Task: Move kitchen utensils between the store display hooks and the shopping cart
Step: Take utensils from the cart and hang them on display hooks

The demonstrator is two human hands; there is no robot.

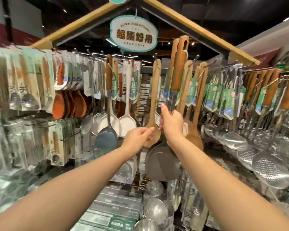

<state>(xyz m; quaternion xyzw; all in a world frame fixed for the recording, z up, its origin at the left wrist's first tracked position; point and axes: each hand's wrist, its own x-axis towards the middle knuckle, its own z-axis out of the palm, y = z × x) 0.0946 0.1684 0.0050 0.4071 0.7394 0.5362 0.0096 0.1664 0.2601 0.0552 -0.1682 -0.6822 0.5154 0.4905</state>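
Both hands are up at the display. The right hand (171,120) is wrapped around the metal shank of a wooden-handled spatula (178,70), held upright with its handle rising above the hooks (208,63) and its dark blade (162,161) hanging below the wrist. The left hand (138,136) is loosely curled, fingertips at the bowl of a wooden spoon (154,104) hanging just beside; whether it actually grips is hard to tell. An oval sign (133,34) hangs overhead.

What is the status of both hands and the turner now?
Right hand gripping metal turner by its shaft, handle raised above the hooks. Left hand touching hanging wooden spoon. Neighbouring utensils crowd close.
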